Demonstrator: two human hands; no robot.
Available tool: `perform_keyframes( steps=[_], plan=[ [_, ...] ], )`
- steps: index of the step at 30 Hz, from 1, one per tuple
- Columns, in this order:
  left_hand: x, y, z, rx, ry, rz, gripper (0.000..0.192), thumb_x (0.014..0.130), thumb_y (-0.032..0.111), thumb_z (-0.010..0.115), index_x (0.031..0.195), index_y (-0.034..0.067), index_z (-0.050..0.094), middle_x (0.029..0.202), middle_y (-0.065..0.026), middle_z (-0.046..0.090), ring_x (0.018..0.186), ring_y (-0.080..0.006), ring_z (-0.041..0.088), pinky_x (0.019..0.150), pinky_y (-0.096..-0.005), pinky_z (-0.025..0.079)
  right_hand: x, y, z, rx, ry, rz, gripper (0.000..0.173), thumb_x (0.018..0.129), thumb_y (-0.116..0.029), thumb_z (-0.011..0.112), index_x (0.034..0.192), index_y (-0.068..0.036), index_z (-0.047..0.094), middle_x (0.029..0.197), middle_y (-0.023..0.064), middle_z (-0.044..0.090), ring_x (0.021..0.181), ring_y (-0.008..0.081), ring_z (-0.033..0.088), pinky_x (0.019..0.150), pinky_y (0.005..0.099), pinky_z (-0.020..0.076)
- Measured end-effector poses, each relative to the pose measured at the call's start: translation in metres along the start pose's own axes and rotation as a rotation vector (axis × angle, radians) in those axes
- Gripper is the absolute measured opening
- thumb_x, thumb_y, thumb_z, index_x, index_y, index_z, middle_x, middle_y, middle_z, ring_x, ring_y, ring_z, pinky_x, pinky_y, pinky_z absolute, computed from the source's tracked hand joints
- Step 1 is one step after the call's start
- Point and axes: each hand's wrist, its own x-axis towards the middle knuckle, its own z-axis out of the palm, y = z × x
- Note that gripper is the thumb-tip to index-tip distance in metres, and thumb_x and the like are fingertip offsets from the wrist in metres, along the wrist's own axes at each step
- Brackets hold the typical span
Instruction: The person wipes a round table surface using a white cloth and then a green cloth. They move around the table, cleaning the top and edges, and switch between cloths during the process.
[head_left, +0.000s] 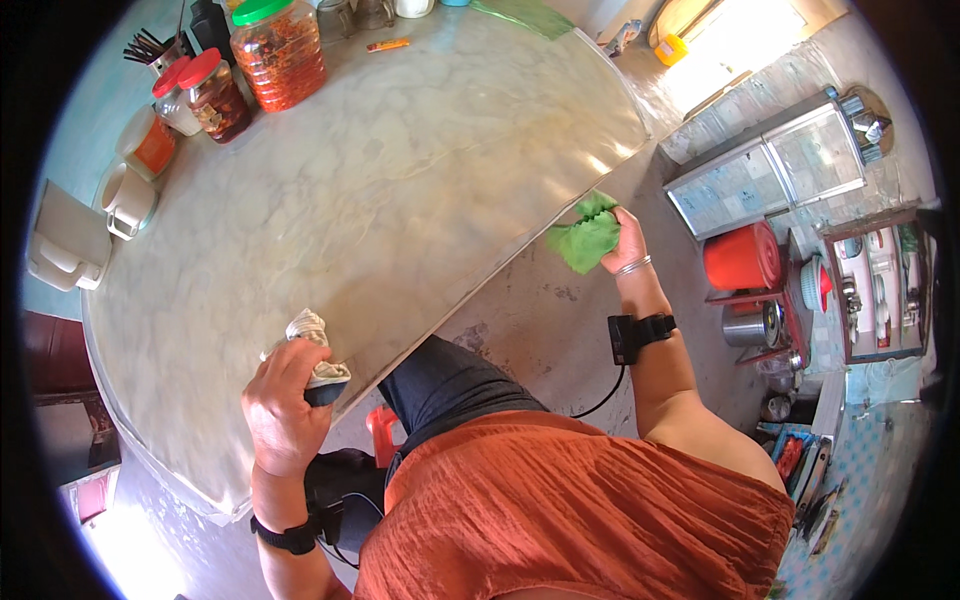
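My left hand (289, 397) grips a bunched striped cloth (307, 328), whitish with a dark part at its lower end, at the near edge of the marbled table top (375, 195). On the other side, my right hand (626, 241) is shut on a green cloth (589, 240), which hangs beside the table's edge over the floor. Most of the fingertips of both hands are hidden. A band with a small black box is strapped to my right forearm, and a black band is on my left wrist.
Along the far left rim stand a white pitcher (67, 236), a white mug (127, 196), red-lidded jars (217, 101) and a large green-lidded jar (277, 56). A small orange packet (388, 45) lies near them. A red bucket (739, 256) and a steel pot (746, 326) sit on a rack at right.
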Motion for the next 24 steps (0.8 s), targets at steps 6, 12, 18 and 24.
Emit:
perform_keyframes(
  steps=[6,12,18,24],
  plan=[
    [0.0,0.0,0.001,0.003,0.002,0.004,0.029,0.066,-0.002,0.069,0.095,0.006,0.068,0.096,-0.0098,0.07,0.091,-0.034,0.069,0.079,-0.0394,0.056,-0.002,0.0,0.005,0.079,-0.016,0.125,0.028,0.091,-0.033,0.071,0.103,-0.009,0.067,0.097,0.0078,0.072,0.09,0.0277,0.069,0.084,0.0513,0.056],
    [0.001,0.001,0.003,0.108,-0.099,0.013,0.036,0.062,0.004,0.074,0.097,0.008,0.069,0.1,-0.0066,0.066,0.103,-0.0324,0.062,0.081,-0.0406,0.054,0.017,0.01,0.004,0.012,0.144,-0.294,0.019,0.087,-0.012,0.077,0.103,-0.008,0.068,0.094,0.0094,0.072,0.079,0.0256,0.071,0.07,0.0441,0.0603],
    [0.0,0.008,0.026,0.253,-0.243,0.05,0.045,0.058,0.014,0.079,0.101,0.012,0.067,0.101,-0.004,0.056,0.106,-0.0314,0.053,0.082,-0.0429,0.053,0.015,0.014,0.007,-0.123,0.154,-0.172,0.015,0.084,-0.003,0.072,0.098,-0.007,0.07,0.09,0.0062,0.071,0.077,0.0207,0.069,0.067,0.0384,0.0583],
    [0.017,0.012,0.052,0.224,-0.226,0.104,0.04,0.058,0.014,0.077,0.098,0.012,0.068,0.103,-0.0041,0.057,0.106,-0.0313,0.053,0.078,-0.0425,0.055,-0.002,0.01,0.022,-0.227,-0.003,-0.107,0.01,0.087,-0.015,0.075,0.089,-0.008,0.069,0.085,0.0009,0.066,0.076,0.0147,0.065,0.07,0.034,0.055]
  ],
)
